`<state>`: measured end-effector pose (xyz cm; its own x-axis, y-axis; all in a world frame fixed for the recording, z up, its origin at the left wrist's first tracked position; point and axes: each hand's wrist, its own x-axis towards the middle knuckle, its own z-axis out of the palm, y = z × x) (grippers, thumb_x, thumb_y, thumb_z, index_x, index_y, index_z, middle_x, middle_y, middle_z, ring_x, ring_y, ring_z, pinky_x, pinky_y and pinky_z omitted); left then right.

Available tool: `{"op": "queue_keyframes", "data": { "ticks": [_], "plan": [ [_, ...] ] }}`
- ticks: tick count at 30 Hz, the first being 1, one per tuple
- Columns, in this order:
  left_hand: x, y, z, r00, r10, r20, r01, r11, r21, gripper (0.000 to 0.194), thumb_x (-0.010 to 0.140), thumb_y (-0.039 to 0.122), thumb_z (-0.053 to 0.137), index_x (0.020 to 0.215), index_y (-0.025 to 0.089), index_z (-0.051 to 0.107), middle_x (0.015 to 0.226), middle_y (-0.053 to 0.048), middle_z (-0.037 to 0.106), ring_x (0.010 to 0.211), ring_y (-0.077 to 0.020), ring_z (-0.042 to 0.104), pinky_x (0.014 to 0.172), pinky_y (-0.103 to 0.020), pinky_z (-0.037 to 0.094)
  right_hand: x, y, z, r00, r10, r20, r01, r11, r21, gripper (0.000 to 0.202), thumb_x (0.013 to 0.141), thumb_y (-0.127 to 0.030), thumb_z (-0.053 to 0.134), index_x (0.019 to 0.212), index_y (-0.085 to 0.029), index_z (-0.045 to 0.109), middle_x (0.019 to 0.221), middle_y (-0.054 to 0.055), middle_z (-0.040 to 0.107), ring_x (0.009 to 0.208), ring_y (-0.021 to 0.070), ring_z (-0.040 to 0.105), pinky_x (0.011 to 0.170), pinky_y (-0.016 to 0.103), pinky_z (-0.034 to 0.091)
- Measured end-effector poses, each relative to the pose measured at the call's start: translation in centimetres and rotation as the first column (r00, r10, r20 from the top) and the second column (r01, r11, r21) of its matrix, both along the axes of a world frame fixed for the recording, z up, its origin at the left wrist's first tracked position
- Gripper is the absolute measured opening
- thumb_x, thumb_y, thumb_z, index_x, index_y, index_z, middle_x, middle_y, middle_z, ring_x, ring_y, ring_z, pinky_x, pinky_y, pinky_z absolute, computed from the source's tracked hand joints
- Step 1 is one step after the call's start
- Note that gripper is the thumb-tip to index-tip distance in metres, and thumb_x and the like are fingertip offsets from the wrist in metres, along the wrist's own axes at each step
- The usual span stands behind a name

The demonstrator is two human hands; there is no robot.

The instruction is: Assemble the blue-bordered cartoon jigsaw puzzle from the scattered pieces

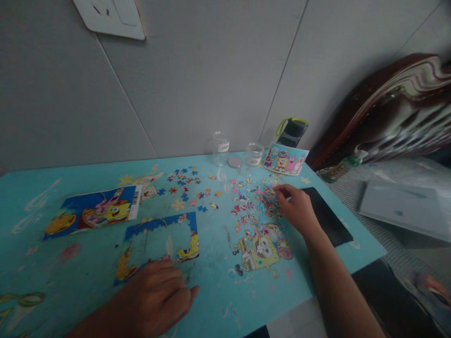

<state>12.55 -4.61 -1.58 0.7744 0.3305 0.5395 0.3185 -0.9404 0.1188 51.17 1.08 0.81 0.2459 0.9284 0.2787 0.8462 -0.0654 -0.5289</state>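
My left hand (160,295) rests over the lower edge of a partly assembled blue puzzle border (151,226), palm down. Its thumb points right; its curled fingertips are hidden. Farther right, my right hand (296,206) reaches into a spread of loose, mostly pink and red puzzle pieces (246,204), thumb and index apart at the pile's right side, with no piece visible between them. Loose pieces, many of them blue (181,177), lie above the border. A cartoon reference sheet (105,209) lies left of them, and a smaller picture card (286,159) leans at the back right.
Two clear containers (221,142) (254,154) and a round lid (234,162) stand near the wall. Behind the card is a dark bottle (292,132). A black flat object (327,218) lies beside my right forearm. The turquoise tabletop (218,291) has printed cartoons.
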Motion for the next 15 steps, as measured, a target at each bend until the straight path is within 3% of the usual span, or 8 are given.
{"op": "queue_keyframes", "data": {
  "ticks": [10,15],
  "plan": [
    [0.64,-0.25,0.93,0.997,-0.08,-0.018,0.08,0.997,0.022,0.032,0.097,0.008,0.049,0.066,0.019,0.046,0.056,0.003,0.042,0.052,-0.0162,0.036,0.053,-0.037,0.032,0.0,-0.03,-0.11,1.0,-0.003,-0.002,0.003,1.0,-0.007,0.026,0.089,-0.031,0.054,0.1,-0.02,0.075,0.081,0.003,0.075,0.069,0.0183,0.067,0.068,0.03,0.045],
    [0.39,-0.23,0.78,0.997,-0.073,-0.04,0.074,0.997,0.022,0.03,0.095,0.01,0.051,0.067,0.02,0.046,0.056,0.003,0.043,0.052,-0.0152,0.039,0.055,-0.035,0.038,-0.09,-0.06,0.06,1.0,-0.001,-0.009,0.001,1.0,-0.011,0.026,0.089,-0.031,0.053,0.099,-0.019,0.075,0.082,0.004,0.075,0.07,0.0183,0.067,0.068,0.03,0.046]
  ]
}}
